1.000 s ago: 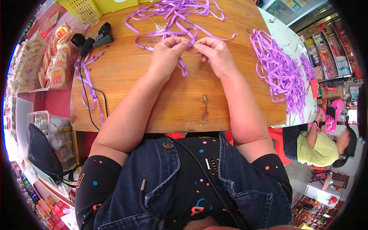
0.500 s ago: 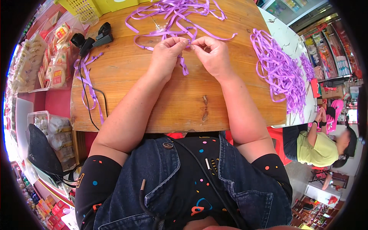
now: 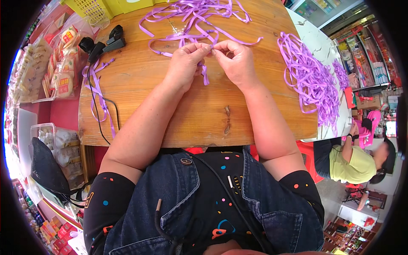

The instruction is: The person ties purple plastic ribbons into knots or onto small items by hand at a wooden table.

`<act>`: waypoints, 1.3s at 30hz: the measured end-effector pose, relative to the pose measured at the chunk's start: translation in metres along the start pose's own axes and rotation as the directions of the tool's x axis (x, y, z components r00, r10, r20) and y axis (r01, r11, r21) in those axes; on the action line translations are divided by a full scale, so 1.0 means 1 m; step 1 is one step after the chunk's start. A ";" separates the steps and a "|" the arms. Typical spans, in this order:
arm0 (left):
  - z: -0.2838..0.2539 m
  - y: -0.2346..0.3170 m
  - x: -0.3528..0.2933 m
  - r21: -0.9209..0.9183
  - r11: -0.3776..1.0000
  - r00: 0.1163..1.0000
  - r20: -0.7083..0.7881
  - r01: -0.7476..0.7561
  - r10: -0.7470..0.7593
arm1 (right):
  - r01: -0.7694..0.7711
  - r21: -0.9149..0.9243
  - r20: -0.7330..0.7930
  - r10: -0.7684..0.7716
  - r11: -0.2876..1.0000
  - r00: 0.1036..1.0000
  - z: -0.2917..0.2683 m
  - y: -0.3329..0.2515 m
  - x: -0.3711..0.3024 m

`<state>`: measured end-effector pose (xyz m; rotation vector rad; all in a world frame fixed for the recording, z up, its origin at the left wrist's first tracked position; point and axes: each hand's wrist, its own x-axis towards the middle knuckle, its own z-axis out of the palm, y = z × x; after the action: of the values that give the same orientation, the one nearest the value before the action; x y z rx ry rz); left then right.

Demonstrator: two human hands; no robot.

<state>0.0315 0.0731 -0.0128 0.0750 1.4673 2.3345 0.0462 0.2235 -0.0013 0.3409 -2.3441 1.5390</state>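
Over the wooden table (image 3: 187,119), both my hands pinch one purple ribbon (image 3: 205,76). My left hand (image 3: 187,61) has its thumb and forefinger closed on it, and a short end hangs below those fingers. Almost touching it, my right hand (image 3: 234,61) pinches the same ribbon between thumb and forefinger. The bit right between the fingertips is too small to make out. Just beyond my hands lies a loose tangle of purple ribbons (image 3: 193,17), with a strand running toward my fingers.
A big heap of purple ribbons (image 3: 312,80) lies at the table's right edge. At the left are more ribbons (image 3: 95,85), a black device with a cable (image 3: 97,52) and bagged snacks (image 3: 63,80). A yellow basket (image 3: 114,6) stands at the back. Another person (image 3: 352,159) sits at the right.
My left hand has shifted very slightly toward the right one, and the hanging ribbon end has moved a little. The other person's hands have lowered.
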 end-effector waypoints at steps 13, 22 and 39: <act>0.000 -0.004 0.004 -0.020 0.999 0.999 0.017 -0.029 0.030 | -0.015 0.083 -0.042 0.018 0.996 0.999 -0.002 0.005 0.003; 0.002 -0.014 0.012 0.275 0.895 0.928 -0.030 -0.350 0.372 | -0.016 0.082 -0.020 0.017 0.996 1.000 -0.001 0.006 0.001; 0.004 -0.008 0.007 0.322 0.920 0.967 -0.039 -0.225 0.250 | 0.044 -0.029 -0.014 -0.044 0.999 0.999 -0.001 0.005 0.001</act>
<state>0.0285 0.0820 -0.0187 0.2627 1.9613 2.2817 0.0439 0.2263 -0.0045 0.3710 -2.3295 1.4813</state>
